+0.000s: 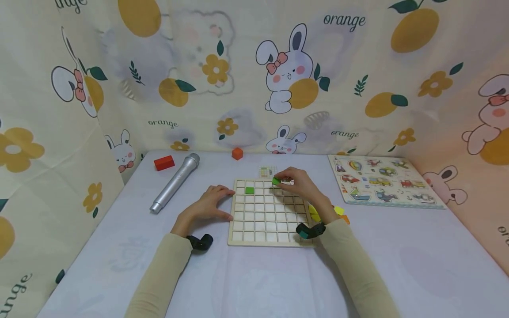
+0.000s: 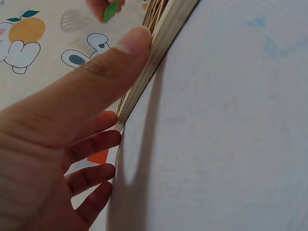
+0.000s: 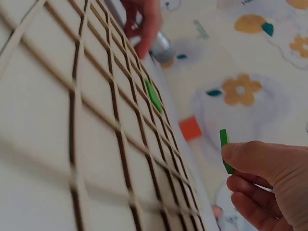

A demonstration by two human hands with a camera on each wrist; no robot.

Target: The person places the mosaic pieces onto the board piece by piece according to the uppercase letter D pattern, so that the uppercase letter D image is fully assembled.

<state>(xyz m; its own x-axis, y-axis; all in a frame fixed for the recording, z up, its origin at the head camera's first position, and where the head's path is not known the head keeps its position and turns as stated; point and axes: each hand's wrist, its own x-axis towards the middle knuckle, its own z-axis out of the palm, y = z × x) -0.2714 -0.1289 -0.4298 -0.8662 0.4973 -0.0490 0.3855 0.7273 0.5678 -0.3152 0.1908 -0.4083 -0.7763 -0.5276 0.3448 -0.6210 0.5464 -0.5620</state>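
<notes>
Right hand (image 1: 300,183) pinches a green tile (image 1: 276,181) over the grid board (image 1: 266,229), centre frame.
Left hand (image 1: 210,204), fingers relaxed, steadies the board's left edge; yellow pieces (image 1: 314,212) lie half hidden behind the right wrist.

The grid board (image 1: 267,212) lies in the middle of the tabletop (image 1: 397,265). The microphone (image 1: 174,183) lies left of it, the puzzle board (image 1: 383,181) right, two blocks (image 1: 164,162) behind.
</notes>
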